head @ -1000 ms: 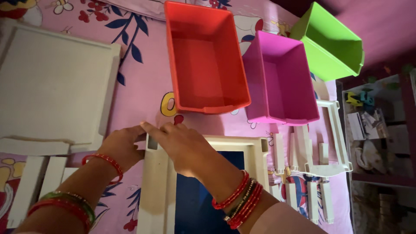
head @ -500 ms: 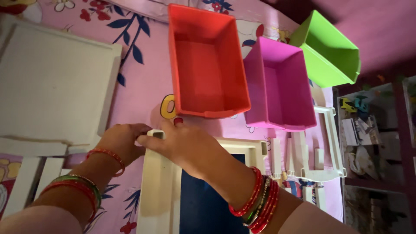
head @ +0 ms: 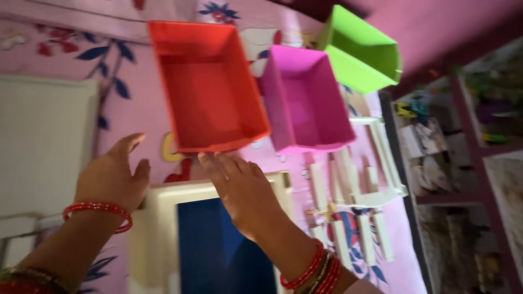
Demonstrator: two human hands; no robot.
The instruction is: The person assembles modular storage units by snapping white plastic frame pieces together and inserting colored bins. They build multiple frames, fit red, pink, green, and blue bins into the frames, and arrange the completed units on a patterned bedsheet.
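Two hands over the frame, nearest me: a cream-edged panel with a dark blue middle, lying flat on the pink flowered cloth. My right hand rests palm down on its top edge, fingers straight and close together, pinching nothing, tips reaching past the edge toward the red bin. My left hand sits at the frame's upper left corner, fingers loosely spread, thumb out; whether it touches the frame I cannot tell. Red bangles on both wrists.

Right of the frame: loose white strips scattered on the cloth, some crossing, and a white open frame piece beyond them.

Left: a large white panel, flat, well apart from the right hand.

Farther: three open bins in a row. Red one just beyond my right fingertips; pink bin beside it, sides nearly touching; green bin farthest, tilted.

Far right: shelves with blurred clutter.
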